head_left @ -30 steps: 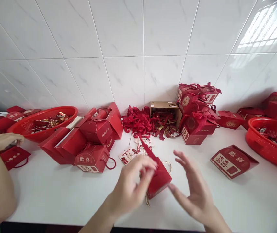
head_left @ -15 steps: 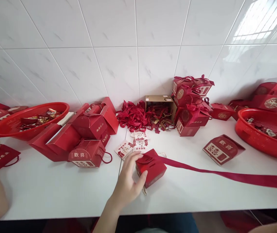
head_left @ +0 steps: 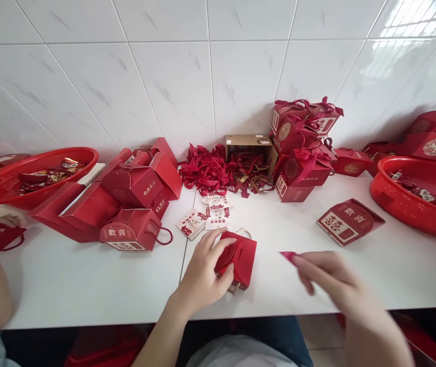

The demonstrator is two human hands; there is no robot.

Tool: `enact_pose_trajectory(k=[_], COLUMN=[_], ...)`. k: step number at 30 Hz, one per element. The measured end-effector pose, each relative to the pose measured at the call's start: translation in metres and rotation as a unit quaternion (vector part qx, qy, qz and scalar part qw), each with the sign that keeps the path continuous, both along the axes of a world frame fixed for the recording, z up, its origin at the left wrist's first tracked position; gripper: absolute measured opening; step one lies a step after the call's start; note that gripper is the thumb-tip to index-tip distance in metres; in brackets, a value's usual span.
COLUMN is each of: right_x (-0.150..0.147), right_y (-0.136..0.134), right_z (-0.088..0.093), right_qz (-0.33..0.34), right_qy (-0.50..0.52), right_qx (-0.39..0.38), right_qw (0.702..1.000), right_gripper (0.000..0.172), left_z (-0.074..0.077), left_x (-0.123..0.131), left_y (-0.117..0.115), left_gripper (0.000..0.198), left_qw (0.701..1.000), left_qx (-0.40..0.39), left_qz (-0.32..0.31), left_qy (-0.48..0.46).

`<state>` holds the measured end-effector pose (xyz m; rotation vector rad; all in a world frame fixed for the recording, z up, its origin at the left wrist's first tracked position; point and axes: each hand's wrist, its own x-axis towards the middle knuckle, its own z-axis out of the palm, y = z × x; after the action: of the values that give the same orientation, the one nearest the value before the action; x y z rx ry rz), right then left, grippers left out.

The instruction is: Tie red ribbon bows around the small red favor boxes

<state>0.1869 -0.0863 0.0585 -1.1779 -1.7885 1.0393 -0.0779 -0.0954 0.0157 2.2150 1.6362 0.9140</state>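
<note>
My left hand (head_left: 205, 272) is closed around the left side of a small red gift box (head_left: 245, 257), fingers over its top flaps and thumb near the front edge. Slots show in the flaps, and a twisted gold cord (head_left: 246, 232) sticks out behind the box. To the right, my right hand (head_left: 330, 278), slightly blurred, pinches a dark red ribbon (head_left: 287, 256); only its short tip shows past the fingertips, apart from the box. Just behind the box lie printed white and red cards (head_left: 218, 216).
A heap of red ribbons (head_left: 208, 168) sits beside an open carton (head_left: 250, 140). Red boxes (head_left: 131, 230) stand left, bow-tied boxes (head_left: 304, 168) are stacked behind, and one box (head_left: 350, 221) lies right. Red baskets (head_left: 412, 211) hold wrapped sweets. Another person's hand (head_left: 5, 216) is far left.
The long ribbon that stretched from the box to the right is off the box. My right hand has come into view with the ribbon tip. The box has turned slightly under my left hand.
</note>
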Motion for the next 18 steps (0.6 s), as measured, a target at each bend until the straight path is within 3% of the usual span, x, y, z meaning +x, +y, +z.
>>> enact_pose_trajectory(k=[2,5,9,18], right_x=[-0.028,-0.054,-0.058,-0.068], right_y=[0.025,0.043,0.042,0.044], right_z=[-0.008,-0.023,-0.033,-0.036], right_qz=[0.097,0.143,0.158,0.148], right_qy=[-0.028,-0.013,0.002,-0.002], right_qx=[-0.108,-0.179,-0.201,-0.204], right_qw=[0.989,0.973,0.967,0.968], right_gripper=[0.054,0.055,0.053,0.049], left_z=[0.001,0.0,0.0,0.001], left_x=[0.002,0.005,0.007,0.01], left_y=[0.005,0.011,0.012,0.012], left_gripper=[0.036,0.028,0.019,0.021], left_qw=[1.0,1.0,0.999,0.996], left_qx=[-0.008,-0.022,-0.029,-0.024], left_qz=[-0.007,-0.011,-0.017,-0.037], left_qy=[0.001,-0.008,-0.027,-0.077])
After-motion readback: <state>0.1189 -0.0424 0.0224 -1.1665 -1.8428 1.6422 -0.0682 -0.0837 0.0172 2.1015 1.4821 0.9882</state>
